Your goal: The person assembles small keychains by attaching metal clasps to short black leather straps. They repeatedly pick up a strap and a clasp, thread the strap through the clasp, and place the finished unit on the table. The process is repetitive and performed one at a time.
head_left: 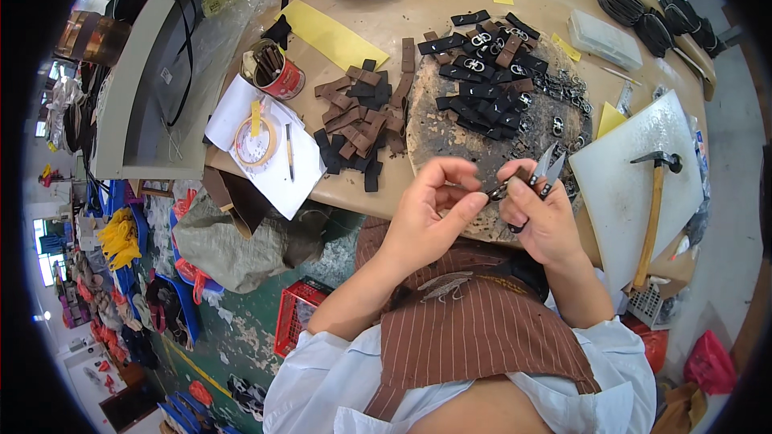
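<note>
A pair of snips [548,169] with pointed silver blades and black grips is held in my right hand [543,217]. Between the thumb and fingers of the same hand is a short brown strap [523,174]. A small dark metal fitting [498,191] sits at the strap's left end. My left hand [434,209] is closed beside it, its fingers curled and its thumb tip at the fitting; what lies between those fingertips is too small to make out. Beyond my hands, black straps with silver clasps [486,88] lie heaped on a worn round wooden block [434,124].
Brown and black straps [362,124] are piled left of the block, near a red can [279,72]. Paper [281,181] carries a tape roll [256,143] and a pen [290,153]. On the right, a hammer [650,225] rests on a white board [619,169]. Loose metal clasps [571,92] litter the block.
</note>
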